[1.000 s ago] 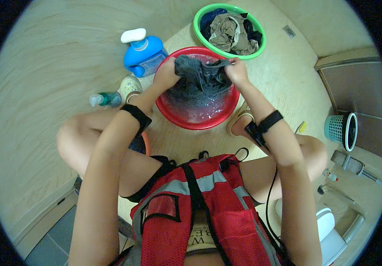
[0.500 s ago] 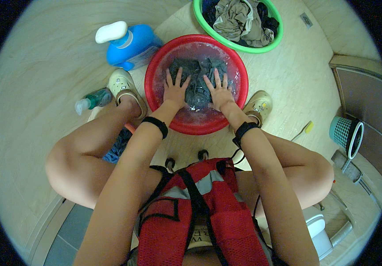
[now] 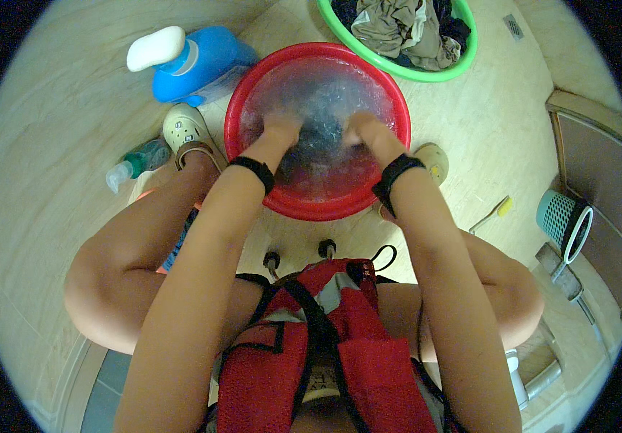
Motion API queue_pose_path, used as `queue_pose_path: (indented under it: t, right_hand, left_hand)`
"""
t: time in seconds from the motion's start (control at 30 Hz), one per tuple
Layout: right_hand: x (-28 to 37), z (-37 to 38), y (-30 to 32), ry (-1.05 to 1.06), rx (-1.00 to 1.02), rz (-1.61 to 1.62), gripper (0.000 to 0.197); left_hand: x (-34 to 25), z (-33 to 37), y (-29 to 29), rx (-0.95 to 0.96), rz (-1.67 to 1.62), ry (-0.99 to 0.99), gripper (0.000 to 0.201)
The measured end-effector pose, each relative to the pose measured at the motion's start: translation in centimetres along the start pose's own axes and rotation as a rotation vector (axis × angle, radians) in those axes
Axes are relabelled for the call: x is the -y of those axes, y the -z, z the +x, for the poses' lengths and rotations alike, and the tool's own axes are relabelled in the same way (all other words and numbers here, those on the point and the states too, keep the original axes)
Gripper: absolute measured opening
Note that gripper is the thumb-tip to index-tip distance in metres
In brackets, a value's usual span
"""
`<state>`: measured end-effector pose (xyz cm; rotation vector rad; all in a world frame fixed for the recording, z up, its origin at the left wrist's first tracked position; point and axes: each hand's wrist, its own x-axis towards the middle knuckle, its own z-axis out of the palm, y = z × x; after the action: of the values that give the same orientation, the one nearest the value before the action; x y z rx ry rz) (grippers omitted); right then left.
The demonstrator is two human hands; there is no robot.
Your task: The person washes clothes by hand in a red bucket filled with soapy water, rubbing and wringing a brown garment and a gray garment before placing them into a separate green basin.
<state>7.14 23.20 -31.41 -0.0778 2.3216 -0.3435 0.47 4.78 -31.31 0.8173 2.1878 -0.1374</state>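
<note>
A red basin (image 3: 325,211) of cloudy, foamy water stands between my feet. Under the surface a dark grey cloth (image 3: 323,130) shows dimly. My left hand (image 3: 282,128) is sunk in the water on the cloth's left side, its fingers hidden by the murk. On the other side my right hand (image 3: 364,130) reaches in to about the wrist, blurred, with its fingers also out of sight. Whether either hand grips the cloth does not show.
A green basin (image 3: 426,76) of clothes (image 3: 405,32) stands beyond the red one. Left are a large blue bottle (image 3: 199,68) with a white cap and a small green pump bottle (image 3: 138,164). A yellow-headed brush (image 3: 503,206) and a teal basket (image 3: 555,213) are right.
Both hands have gone from lying spread on the wet cloth to down in the water. The cloth has sunk, and the water now looks cloudier and more stirred.
</note>
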Motion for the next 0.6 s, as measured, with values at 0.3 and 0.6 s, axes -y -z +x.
queue_pose_path:
  t: [0.3, 0.6]
  right_hand:
    - [0.0, -4.1, 5.1, -0.469, -0.340, 0.415, 0.042]
    - [1.8, -9.6, 5.6, -0.138, -0.516, 0.293, 0.041]
  left_hand:
    - [-0.1, -6.3, -3.3, -0.598, -0.491, 0.316, 0.078]
    - [0.0, -6.7, -6.8, -0.042, -0.678, 0.415, 0.079]
